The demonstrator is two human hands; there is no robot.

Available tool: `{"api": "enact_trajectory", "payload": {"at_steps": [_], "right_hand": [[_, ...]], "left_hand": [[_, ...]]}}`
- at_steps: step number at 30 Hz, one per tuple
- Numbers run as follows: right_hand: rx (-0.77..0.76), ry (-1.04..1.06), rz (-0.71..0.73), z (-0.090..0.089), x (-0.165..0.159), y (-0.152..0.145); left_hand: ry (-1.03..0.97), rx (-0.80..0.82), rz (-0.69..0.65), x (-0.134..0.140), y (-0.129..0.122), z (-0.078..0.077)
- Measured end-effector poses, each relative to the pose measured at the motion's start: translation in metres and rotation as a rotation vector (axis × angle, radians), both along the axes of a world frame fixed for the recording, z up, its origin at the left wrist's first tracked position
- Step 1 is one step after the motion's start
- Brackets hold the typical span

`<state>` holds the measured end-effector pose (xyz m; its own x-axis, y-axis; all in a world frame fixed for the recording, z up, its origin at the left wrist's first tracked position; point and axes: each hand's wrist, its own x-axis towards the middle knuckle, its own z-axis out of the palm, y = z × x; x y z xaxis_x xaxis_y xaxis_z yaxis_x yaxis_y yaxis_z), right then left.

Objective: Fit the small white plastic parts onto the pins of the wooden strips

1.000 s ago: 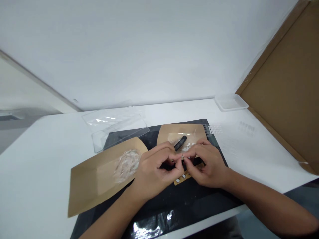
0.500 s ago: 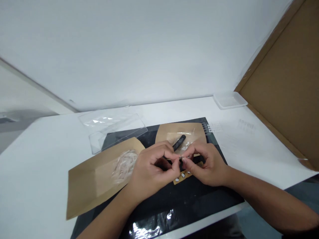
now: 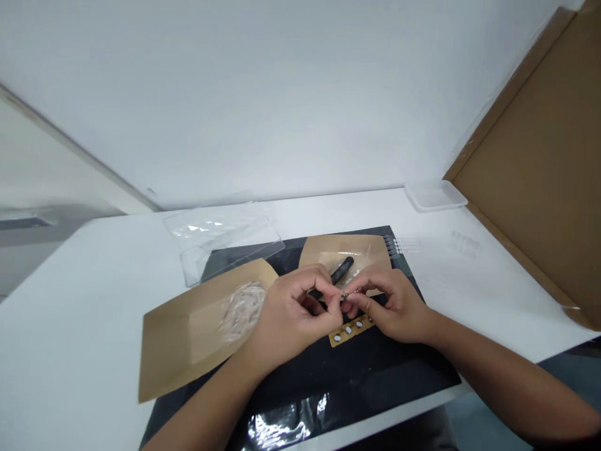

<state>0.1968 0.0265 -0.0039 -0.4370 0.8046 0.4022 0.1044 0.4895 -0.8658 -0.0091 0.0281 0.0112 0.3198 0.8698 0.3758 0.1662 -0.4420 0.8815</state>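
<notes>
My left hand (image 3: 300,310) and my right hand (image 3: 392,304) meet fingertip to fingertip over the black mat (image 3: 347,382). Between their pinched thumbs and forefingers is a tiny dark, metallic-looking piece (image 3: 344,295), too small to name. Just below the fingers lies a yellowish strip (image 3: 342,339) bearing several white oval pieces; my right hand hides its far end. Behind the hands, a paper tray (image 3: 319,247) holds a black-handled tool (image 3: 342,269) and small white bits. To the left, a larger paper tray (image 3: 164,357) contains a heap of clear thin plastic pieces (image 3: 244,307).
Clear plastic sheets or lids (image 3: 230,241) lie at the back left on the white table (image 3: 75,326). A translucent plastic tub (image 3: 436,195) sits at the back right, beside an upright cardboard panel (image 3: 539,175). Sheets with small white dots (image 3: 407,245) lie right of the smaller tray.
The view has shifted slightly, so the scene sits a little further right. Both hands stay pinched together, and the fingers have turned slightly around the small piece.
</notes>
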Motion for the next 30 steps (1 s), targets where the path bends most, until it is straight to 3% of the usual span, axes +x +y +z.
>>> {"api": "enact_trajectory", "payload": {"at_steps": [11,19,30], "right_hand": [[-0.095,0.071,0.030,-0.0022,0.0023,0.0015],[-0.056,0.035,-0.003,-0.0034,0.0041,0.0050],[0.055,-0.071,-0.006,-0.0045,0.0048,0.0079]], "left_hand": [[-0.011,-0.006,-0.047,-0.0029,0.0022,0.0007],[-0.030,-0.012,-0.107,-0.0059,0.0046,-0.0002],[0.008,-0.078,-0.084,-0.0076,0.0051,-0.0037]]}}
